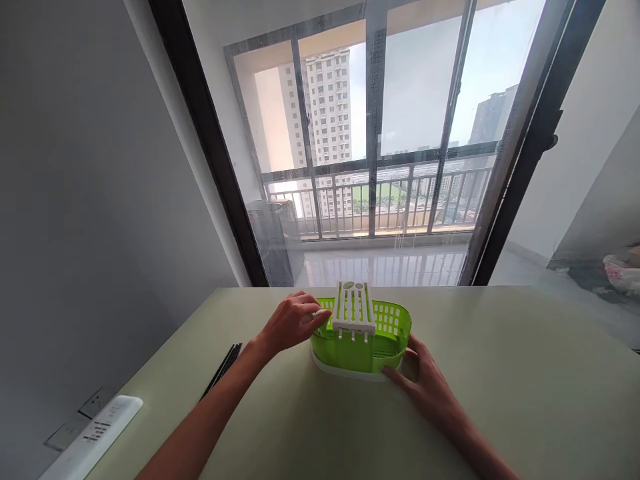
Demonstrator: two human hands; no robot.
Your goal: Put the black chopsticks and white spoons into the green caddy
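Note:
A bright green plastic basket (350,353) with slotted walls and a white base stands upright on the table in front of me. Across its top sits a white slotted rack (354,308) with two oval holes and short hooks at its near edge. My left hand (295,320) is closed at the basket's left rim; a bit of something white shows between thumb and fingers, too small to name. Round the right end of the basket curls my right hand (425,380), its thumb low on the front and the other fingers partly hidden behind the wall.
Several thin black sticks (223,368), like chopsticks, lie on the pale green table (475,413) left of my left forearm. A white power strip (100,433) is at the table's left edge by the wall. Beyond the far edge stands a dark-framed glass door (210,133).

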